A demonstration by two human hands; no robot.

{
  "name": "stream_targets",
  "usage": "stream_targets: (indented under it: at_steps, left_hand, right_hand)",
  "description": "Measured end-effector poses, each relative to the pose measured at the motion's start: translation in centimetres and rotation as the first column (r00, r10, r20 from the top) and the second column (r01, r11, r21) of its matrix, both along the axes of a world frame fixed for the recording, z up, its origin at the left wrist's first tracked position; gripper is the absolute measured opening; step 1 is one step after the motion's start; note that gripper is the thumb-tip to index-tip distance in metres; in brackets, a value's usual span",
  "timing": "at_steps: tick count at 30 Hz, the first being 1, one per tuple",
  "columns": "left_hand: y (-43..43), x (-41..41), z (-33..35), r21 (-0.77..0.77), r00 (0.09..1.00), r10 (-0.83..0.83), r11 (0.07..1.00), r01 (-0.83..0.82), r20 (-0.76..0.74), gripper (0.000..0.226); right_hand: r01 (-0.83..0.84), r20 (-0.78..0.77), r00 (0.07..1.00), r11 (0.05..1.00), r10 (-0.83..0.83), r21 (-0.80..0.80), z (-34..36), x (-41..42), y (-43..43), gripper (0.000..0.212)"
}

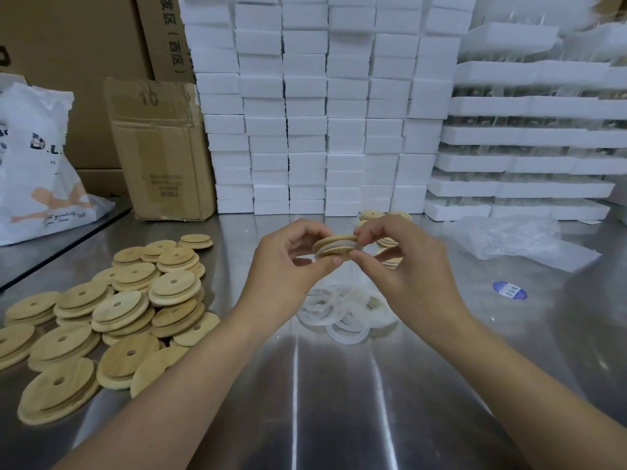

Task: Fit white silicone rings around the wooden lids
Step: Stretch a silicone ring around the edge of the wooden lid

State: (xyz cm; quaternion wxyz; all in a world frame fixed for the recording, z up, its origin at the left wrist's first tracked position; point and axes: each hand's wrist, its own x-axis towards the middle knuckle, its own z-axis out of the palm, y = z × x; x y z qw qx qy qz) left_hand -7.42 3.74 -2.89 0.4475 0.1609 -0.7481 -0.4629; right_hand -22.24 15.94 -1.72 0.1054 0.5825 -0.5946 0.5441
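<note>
Above the middle of the steel table (305, 385) I hold one wooden lid (334, 247) edge-on, with a white silicone ring sitting round its groove. My left hand (288, 266) pinches the lid's left side between thumb and fingers. My right hand (403, 262) pinches the right side, fingertips on the ring. Under my hands lies a loose heap of white silicone rings (342, 313). A big pile of wooden lids with centre holes (112, 310) covers the table's left part. A smaller stack of lids (386, 222) lies behind my right hand, partly hidden.
Stacked white foam blocks (322, 113) wall off the back of the table. A cardboard box (163, 150) and a white printed bag (37, 164) stand at the back left. Crumpled clear plastic (515, 239) and a blue sticker (510, 290) lie to the right.
</note>
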Motion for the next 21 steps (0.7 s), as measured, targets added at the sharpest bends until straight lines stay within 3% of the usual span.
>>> stream_targets:
  at_steps: [8, 13, 21]
  left_hand:
    - [0.0, 0.0, -0.1, -0.039, 0.999, 0.025, 0.999, -0.024, 0.035, 0.026]
    - [-0.2, 0.3, 0.1, -0.064, 0.998, 0.041, 0.997, -0.037, 0.054, 0.027]
    - [-0.7, 0.7, 0.5, 0.190, 0.995, -0.101, 0.977, 0.102, -0.016, 0.031]
  right_hand:
    - [-0.003, -0.020, 1.000, 1.000, 0.004, 0.022, -0.1, -0.2, -0.1, 0.017]
    - [-0.074, 0.043, 0.997, 0.994, 0.071, 0.075, 0.2, -0.8, 0.1, 0.014]
    - [-0.149, 0.259, 0.957, 0.987, 0.128, 0.065, 0.4, -1.6, 0.0, 0.014]
